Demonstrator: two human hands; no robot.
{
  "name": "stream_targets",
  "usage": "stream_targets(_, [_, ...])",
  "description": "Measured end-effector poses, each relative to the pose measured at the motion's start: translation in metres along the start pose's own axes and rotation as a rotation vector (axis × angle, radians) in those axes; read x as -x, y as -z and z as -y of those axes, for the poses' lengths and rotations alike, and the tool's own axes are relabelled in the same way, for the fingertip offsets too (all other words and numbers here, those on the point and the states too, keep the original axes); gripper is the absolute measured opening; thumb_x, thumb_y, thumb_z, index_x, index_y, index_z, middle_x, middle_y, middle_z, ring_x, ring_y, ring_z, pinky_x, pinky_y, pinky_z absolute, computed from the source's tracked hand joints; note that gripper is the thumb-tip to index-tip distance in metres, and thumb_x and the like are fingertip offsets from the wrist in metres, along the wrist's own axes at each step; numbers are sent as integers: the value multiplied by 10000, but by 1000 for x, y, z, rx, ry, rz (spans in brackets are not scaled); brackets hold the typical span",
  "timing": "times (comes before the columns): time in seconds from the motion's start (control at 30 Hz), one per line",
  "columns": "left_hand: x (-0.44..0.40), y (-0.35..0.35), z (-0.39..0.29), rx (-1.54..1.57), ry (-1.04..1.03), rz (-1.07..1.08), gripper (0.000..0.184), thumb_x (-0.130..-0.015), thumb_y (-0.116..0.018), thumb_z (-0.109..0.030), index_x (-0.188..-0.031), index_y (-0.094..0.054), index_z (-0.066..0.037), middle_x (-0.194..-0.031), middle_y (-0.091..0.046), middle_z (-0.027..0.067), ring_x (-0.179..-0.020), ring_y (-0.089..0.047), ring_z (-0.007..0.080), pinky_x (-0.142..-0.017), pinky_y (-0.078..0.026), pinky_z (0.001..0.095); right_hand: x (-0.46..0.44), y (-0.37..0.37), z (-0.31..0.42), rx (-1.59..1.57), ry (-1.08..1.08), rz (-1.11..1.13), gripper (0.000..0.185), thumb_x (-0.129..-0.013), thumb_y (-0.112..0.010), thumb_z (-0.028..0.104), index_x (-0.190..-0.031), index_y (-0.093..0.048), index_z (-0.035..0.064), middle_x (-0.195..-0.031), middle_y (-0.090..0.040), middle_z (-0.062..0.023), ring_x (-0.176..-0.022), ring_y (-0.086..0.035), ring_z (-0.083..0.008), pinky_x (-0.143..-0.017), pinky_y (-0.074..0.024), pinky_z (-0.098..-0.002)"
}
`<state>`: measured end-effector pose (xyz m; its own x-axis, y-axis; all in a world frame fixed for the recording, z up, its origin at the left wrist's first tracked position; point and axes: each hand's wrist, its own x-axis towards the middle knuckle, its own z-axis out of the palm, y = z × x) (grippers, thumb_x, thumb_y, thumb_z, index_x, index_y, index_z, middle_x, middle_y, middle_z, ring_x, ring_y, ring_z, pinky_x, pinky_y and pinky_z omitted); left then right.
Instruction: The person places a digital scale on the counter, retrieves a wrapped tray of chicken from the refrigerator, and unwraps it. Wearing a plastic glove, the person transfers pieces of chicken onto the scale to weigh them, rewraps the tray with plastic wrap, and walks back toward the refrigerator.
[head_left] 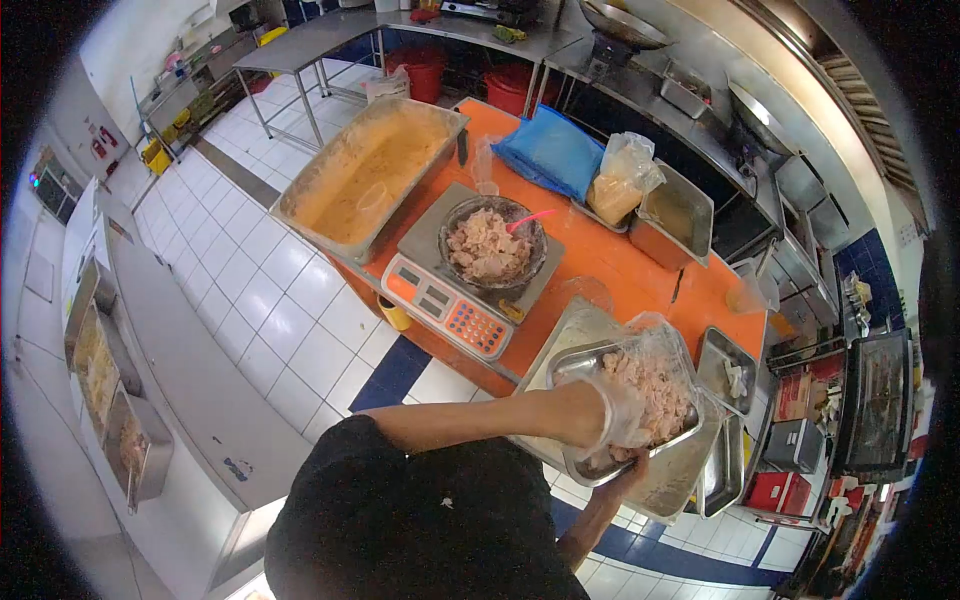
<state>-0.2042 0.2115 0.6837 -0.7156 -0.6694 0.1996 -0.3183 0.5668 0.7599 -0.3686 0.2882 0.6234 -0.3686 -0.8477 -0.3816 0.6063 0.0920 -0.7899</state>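
Observation:
My left hand (625,418), in a clear plastic glove, reaches into a metal tray (578,368) of pale pink chopped meat (655,385). Its fingers blend into the plastic and meat, so their pose is unclear. At the tray's near edge, my right hand (628,474) grips the rim from below. Clear plastic film lies over the tray's far side. A larger flat tray (545,365) is beneath it. To the upper left, a bowl (541,262) of similar meat with a pink-handled utensil sits on an orange and white scale (443,308).
A deep pan (290,205) of orange-yellow powder stands on the orange table (600,262). Behind are a blue bag (550,152), a clear bag (622,182) and a metal container (672,243). Smaller trays (727,362) lie right. A grey counter (190,370) runs along the left.

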Motion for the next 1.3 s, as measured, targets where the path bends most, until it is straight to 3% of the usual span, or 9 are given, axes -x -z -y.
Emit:
stream_targets(0.3, [1,-3,-7,-131,-39,322,307,-604,-679,-182,-870,-610,-45,-781,-614,156,-699,-608,320,-638,-485,424,10,-13,5,95,24,-33,281,-785,-493,281,-769,-582,14,-772,-595,-81,-709,-577,-183,-643,-480,-312])
stream_targets(0.4, [5,21,-3,1,-118,2,224,-631,-679,-221,-712,-618,-21,-649,-583,179,-610,-576,342,-559,-453,427,-5,-1,-11,48,131,-84,276,-792,-486,271,-751,-572,13,-738,-586,-70,-684,-573,-175,-632,-476,-302])
stream_targets(0.67, [20,173,-46,-486,13,-339,320,-690,-632,-238,-981,-575,-117,-852,-592,84,-838,-591,282,-750,-476,388,5,-12,4,-40,-15,-28,206,-787,-489,233,-697,-537,54,-648,-526,-38,-582,-539,-179,-523,-451,-302])
stream_targets(0.73, [24,202,-10,-901,-428,-533,345,-690,-623,-196,-1018,-556,-113,-877,-576,89,-874,-591,288,-779,-479,401,5,-12,4,-23,39,-61,195,-783,-493,226,-691,-531,59,-645,-520,-35,-569,-536,-180,-507,-447,-306])
stream_targets(0.8, [22,239,-21,-1066,204,-171,356,-690,-603,-154,-1038,-543,-107,-1006,-572,108,-902,-593,288,-812,-477,401,-2,0,2,-38,-37,-38,172,-773,-501,206,-697,-534,56,-661,-525,-38,-585,-540,-169,-525,-451,-304])
stream_targets(0.93, [52,259,137,-1195,138,-128,297,-717,-579,-147,-1009,-563,-94,-1087,-586,128,-889,-597,302,-799,-477,390,15,-16,14,56,39,-75,164,-769,-508,203,-721,-543,50,-688,-540,-49,-615,-548,-161,-554,-452,-283])
stream_targets(1.0, [52,249,112,-771,827,16,236,-783,-565,-204,-985,-595,-88,-1013,-610,128,-891,-585,307,-794,-465,380,16,-14,16,38,17,43,178,-772,-511,215,-742,-555,45,-710,-550,-61,-607,-549,-157,-539,-452,-273])
stream_targets(1.1, [103,211,273,-814,434,-529,220,-846,-529,-242,-977,-613,-87,-974,-617,129,-891,-576,298,-793,-452,379,18,-17,24,11,-22,142,191,-781,-506,229,-748,-554,47,-713,-551,-63,-595,-547,-161,-521,-452,-271])
stream_targets(1.3, [86,217,145,-689,380,-593,210,-852,-518,-218,-990,-612,-90,-961,-617,124,-888,-574,297,-797,-447,385,-24,34,-11,-65,-22,95,202,-784,-488,236,-705,-515,52,-624,-494,-63,-512,-502,-206,-448,-452,-328])
